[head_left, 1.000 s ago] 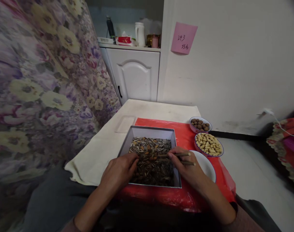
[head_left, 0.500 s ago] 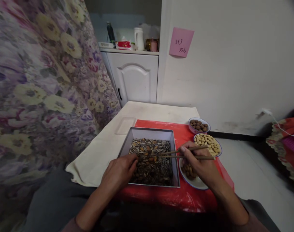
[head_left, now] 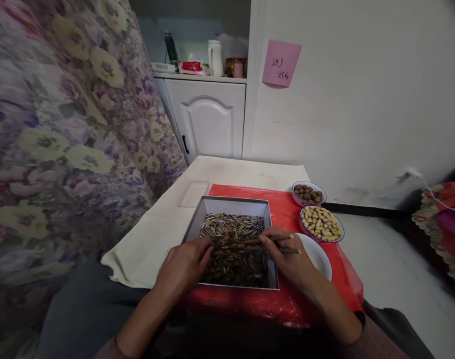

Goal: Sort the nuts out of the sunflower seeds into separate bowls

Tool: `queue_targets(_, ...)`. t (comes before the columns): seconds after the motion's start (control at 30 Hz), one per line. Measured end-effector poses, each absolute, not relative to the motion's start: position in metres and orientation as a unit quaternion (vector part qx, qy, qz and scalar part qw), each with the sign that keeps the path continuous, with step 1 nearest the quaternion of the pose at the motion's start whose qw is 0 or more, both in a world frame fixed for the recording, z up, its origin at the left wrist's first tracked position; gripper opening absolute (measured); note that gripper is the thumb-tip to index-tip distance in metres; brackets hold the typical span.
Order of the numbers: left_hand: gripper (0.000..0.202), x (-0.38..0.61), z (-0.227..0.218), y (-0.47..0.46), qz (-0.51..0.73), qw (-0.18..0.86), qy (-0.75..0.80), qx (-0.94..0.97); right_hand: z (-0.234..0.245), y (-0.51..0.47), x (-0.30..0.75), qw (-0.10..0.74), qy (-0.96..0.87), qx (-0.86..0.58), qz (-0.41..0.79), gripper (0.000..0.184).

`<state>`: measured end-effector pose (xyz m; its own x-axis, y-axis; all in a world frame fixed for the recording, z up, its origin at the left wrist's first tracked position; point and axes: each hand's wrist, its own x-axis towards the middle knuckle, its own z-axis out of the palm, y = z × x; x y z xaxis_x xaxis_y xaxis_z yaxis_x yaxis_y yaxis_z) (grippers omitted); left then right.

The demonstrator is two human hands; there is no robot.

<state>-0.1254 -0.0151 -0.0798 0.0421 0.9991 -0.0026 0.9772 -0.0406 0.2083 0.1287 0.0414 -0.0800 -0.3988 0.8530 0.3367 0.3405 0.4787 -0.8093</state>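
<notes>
My right hand (head_left: pixel 287 257) grips a pair of wooden chopsticks (head_left: pixel 285 244), their far ends down among the seeds in a grey-walled box (head_left: pixel 235 205). Striped sunflower seeds (head_left: pixel 246 224) fill the box, with several brown almond-like nuts (head_left: pixel 229 229) scattered among them. My left hand (head_left: pixel 184 262) lies over the left side of the box, fingers curled together close to the chopstick tips. What those fingers hold, if anything, is hidden. Beneath and behind my right hand is a white bowl (head_left: pixel 321 255), its contents covered by the hand.
A bowl of peanuts (head_left: pixel 321 223) and a bowl of round brown nuts (head_left: pixel 308 193) stand at the right edge of the red plastic sheet (head_left: pixel 250 191). Left of it, a clear tray (head_left: pixel 193 193) rests on the cream tablecloth (head_left: pixel 152 234). A floral curtain (head_left: pixel 81 124) hangs at the left.
My right hand has moved left with the chopsticks, from above the white bowl to the box's right wall. The chopsticks reach farther left among the seeds. My left hand stays in place.
</notes>
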Motion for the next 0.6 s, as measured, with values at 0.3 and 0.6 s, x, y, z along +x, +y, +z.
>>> queue_targets(0.3,0.027,-0.124,-0.076,-0.015,0.067,0.082,0.692,0.714,-0.055,0.037,0.148,0.416,-0.727,-0.411,0.360,0.027)
queue_targets(0.6,0.026,-0.125,-0.078,-0.015,0.065,0.072,0.692,0.716,-0.011,0.031,0.230,0.492,-0.645,-0.469,0.349,0.024)
